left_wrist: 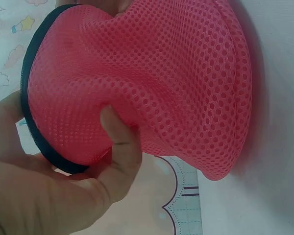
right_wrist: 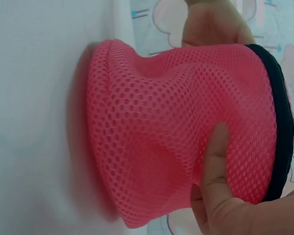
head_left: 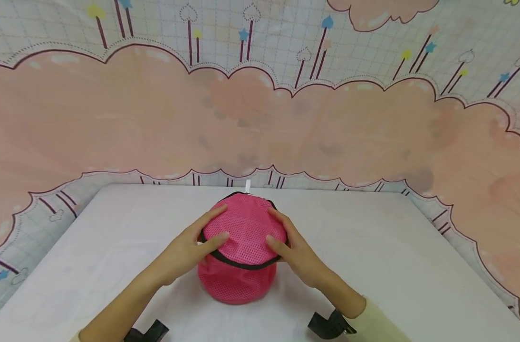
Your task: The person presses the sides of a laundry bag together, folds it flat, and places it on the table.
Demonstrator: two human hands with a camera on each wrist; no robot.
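Note:
A round pink mesh laundry bag stands upright on the white table, its lid edged by a black zipper band. On the left of its upper rim my left hand grips it, thumb over the lid. My right hand grips the opposite side the same way. Both wrist views show fingers curled under the band against the mesh side wall, which is dented and creased. The bottom edge of the bag meets the table. A white tab sticks up at the back of the lid.
The white tabletop spreads around the bag. Behind it and at both sides hangs a pink and white printed cloth. Black wrist mounts show below the forearms at the near edge of the head view.

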